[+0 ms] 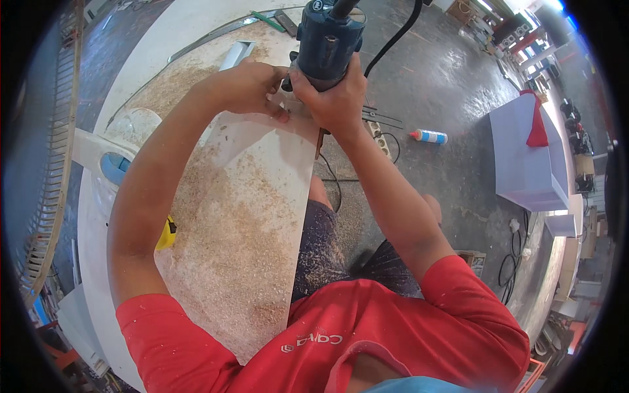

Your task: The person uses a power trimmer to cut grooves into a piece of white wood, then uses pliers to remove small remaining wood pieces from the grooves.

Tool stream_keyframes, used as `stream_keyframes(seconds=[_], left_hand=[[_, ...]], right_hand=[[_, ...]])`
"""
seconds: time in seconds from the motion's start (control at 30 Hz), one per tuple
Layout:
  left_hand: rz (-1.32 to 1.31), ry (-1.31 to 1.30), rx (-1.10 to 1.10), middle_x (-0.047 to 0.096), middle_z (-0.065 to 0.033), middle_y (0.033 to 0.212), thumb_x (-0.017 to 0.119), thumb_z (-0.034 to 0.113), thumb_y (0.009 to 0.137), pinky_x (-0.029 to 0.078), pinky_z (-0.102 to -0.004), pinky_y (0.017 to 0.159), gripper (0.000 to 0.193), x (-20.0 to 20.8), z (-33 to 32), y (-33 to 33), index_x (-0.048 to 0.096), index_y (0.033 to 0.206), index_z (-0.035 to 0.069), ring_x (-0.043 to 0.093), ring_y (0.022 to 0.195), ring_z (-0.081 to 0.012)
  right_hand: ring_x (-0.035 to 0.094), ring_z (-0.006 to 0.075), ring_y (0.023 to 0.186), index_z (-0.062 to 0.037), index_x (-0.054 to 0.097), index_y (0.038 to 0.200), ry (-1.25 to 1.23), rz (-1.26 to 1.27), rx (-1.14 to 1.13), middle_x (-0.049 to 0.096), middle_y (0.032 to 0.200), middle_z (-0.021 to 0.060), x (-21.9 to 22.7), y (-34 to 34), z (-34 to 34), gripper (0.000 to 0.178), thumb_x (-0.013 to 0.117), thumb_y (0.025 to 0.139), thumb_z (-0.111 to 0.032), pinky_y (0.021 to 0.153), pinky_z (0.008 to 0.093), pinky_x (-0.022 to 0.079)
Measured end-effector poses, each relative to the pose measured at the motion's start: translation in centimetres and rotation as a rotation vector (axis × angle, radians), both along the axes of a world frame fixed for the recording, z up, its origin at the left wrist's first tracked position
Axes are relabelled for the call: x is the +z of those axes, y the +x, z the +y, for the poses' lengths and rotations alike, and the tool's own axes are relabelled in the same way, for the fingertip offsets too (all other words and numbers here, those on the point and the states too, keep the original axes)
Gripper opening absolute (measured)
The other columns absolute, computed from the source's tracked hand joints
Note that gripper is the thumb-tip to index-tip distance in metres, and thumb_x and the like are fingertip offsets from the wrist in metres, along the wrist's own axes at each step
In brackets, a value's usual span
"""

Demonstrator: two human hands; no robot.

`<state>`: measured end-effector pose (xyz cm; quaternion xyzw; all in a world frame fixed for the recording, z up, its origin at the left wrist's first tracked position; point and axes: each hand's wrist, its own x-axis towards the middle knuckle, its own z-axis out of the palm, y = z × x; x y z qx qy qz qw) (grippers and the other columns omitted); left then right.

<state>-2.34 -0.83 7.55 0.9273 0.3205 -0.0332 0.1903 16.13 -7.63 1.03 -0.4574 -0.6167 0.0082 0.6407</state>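
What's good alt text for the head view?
A person in a red T-shirt grips a dark blue cylindrical power tool with the right hand, the left hand close beside its base, over a white board strewn with pale brown wood shavings. A white-and-blue bottle with a red tip lies on the grey floor.

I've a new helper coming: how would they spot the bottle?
Start at the dusty board, then go right to the grey floor. Between the power strip and the white box lies a bottle, told from both by its red tip and blue and white body.
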Motion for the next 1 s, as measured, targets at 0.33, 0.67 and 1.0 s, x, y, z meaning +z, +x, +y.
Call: stream_keyframes(seconds=[0.33, 0.67, 1.0], left_hand=[[-0.141, -0.013, -0.006, 0.07, -0.0126, 0.089, 0.09, 0.035, 0.077, 0.053, -0.0419, 0.078, 0.055, -1.0, 0.0, -0.5, 0.067, 0.115, 0.004, 0.066, 0.084, -0.0321], [-0.03, 0.026, -0.016, 0.066, -0.01, 0.085, 0.088, 0.04, 0.079, 0.052, -0.0402, 0.077, 0.059, -0.3, 3.2, 1.7, 0.064, 0.119, 0.003, 0.065, 0.082, -0.029], [0.038, 0.043, -0.012, 0.07, -0.0212, 0.107, 0.086, 0.049, 0.079, 0.052, -0.0439, 0.091, 0.073, 0.0, 6.5, 3.5, 0.06, 0.121, -0.006, 0.068, 0.105, -0.0362]], right_hand=[[0.077, 0.0346, 0.079, 0.0029, 0.052, 0.12, 0.003, 0.005, -0.02, 0.074, 0.092, 0.0187, -0.4, -0.2, 0.0, 0.074, 0.091, 0.07, -0.034, 0.068, 0.0426, 0.061], [0.076, 0.0365, 0.078, 0.0029, 0.054, 0.116, 0.027, 0.013, -0.047, 0.074, 0.089, 0.0197, -0.1, 1.7, 3.7, 0.07, 0.09, 0.069, -0.035, 0.07, 0.0433, 0.06], [0.075, 0.0394, 0.08, 0.0034, 0.054, 0.115, 0.068, -0.007, -0.075, 0.073, 0.088, 0.0211, -0.1, 3.4, 7.1, 0.07, 0.089, 0.069, -0.037, 0.071, 0.0452, 0.06]])
